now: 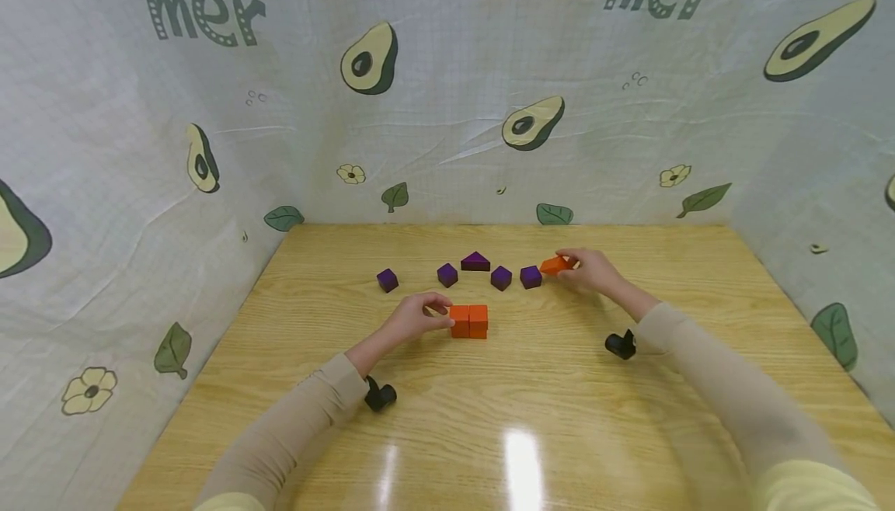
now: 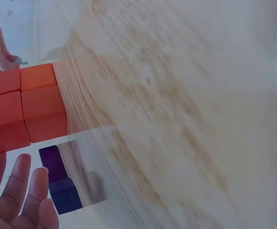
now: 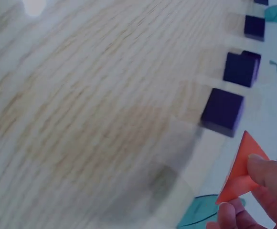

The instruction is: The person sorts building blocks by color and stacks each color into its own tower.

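My left hand [image 1: 418,318] is at the left end of a tight group of orange cubes [image 1: 478,321], its thumb and fingertips right at the leftmost cube. In the left wrist view those fingers [image 2: 21,174] are spread and fairly straight beside the orange cubes [image 2: 45,112]. Farther right, my right hand [image 1: 590,270] pinches an orange triangular block [image 1: 555,265] between thumb and fingers. In the right wrist view the triangular block [image 3: 239,167] is tilted on edge, just short of a purple cube [image 3: 223,110].
Behind the orange cubes is a row of purple cubes [image 1: 388,280] with a purple triangular block [image 1: 475,262] at its middle. Black wrist cameras [image 1: 381,394] jut from both sleeves. A patterned cloth [image 1: 447,177] borders the back and sides of the wooden table [image 1: 531,394].
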`<state>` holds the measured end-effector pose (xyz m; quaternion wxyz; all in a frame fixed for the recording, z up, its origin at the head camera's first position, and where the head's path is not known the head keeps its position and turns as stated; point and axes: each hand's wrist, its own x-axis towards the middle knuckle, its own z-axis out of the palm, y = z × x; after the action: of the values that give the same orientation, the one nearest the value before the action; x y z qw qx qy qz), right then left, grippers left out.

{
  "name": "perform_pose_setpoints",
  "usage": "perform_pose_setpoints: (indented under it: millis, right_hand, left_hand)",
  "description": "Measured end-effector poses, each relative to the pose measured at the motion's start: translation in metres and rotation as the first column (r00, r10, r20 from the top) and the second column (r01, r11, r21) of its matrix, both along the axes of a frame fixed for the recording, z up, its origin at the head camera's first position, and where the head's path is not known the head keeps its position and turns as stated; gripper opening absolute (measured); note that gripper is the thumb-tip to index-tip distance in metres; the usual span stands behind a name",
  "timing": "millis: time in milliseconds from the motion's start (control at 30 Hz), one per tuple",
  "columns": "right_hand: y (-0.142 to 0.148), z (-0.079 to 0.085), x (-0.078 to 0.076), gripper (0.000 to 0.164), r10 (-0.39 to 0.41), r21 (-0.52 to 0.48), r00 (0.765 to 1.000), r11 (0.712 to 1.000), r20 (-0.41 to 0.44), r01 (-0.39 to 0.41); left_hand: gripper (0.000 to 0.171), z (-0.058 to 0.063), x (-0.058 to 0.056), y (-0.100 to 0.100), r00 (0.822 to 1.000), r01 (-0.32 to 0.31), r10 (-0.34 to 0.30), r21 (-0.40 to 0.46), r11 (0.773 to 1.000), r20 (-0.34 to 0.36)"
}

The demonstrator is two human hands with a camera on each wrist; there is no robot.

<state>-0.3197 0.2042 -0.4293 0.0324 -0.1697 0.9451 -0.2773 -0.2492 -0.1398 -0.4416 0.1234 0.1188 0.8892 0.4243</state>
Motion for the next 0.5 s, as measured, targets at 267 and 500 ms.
perform_pose_setpoints:
  millis: [267,500]
  right_hand:
    - [-0.015,0.023,0.019,0.041,0.040,-0.015,0.999,0.999,-0.033,-0.041]
    - [-0.038,0.032,0.034,0.036,0.120,-0.077,0.992,0.989,-0.047,-0.123]
  left_hand:
    - [0.037,-0.001,-0.001,-0.002,0.999,0.041,-0.041,0.023,0.999,-0.002]
    - [0.036,-0.003,-0.001,-0.002,0.999,0.039,-0.039,0.025,0.999,0.002]
